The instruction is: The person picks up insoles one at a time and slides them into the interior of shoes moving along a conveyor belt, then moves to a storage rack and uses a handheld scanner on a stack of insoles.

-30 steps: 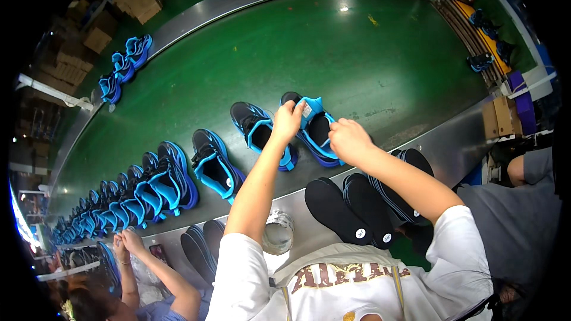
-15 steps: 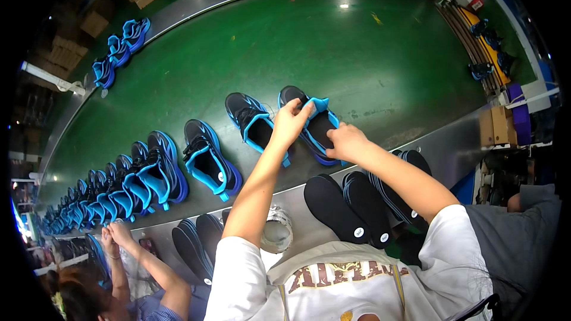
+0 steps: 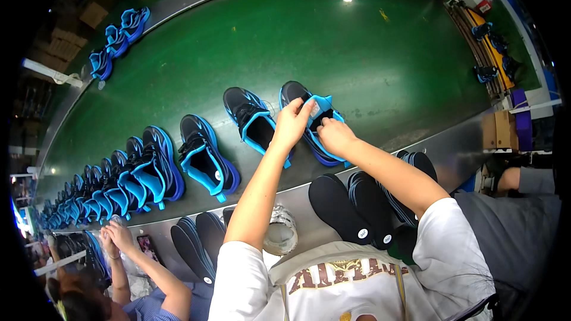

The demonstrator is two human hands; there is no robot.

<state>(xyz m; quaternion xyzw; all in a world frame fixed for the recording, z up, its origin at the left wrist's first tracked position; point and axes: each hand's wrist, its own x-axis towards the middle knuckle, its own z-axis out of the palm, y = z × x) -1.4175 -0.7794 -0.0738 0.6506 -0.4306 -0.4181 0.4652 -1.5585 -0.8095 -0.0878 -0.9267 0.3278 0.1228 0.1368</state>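
Your left hand (image 3: pixel 292 122) is pinching the tongue (image 3: pixel 323 104); your right hand (image 3: pixel 337 135), curled, its hold unclear, is shifting work inside the shoe (image 3: pixel 294 91).

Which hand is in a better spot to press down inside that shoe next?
Probably the right hand: it's right at the opening of the shoe. The left hand looks busy holding the blue tongue at the front of the opening.

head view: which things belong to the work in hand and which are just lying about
Likely in the work: shoe, its tongue pinched by the left hand, right hand at its opening; neighbouring shoe; black insoles

Apparently just lying about: phone; cardboard box
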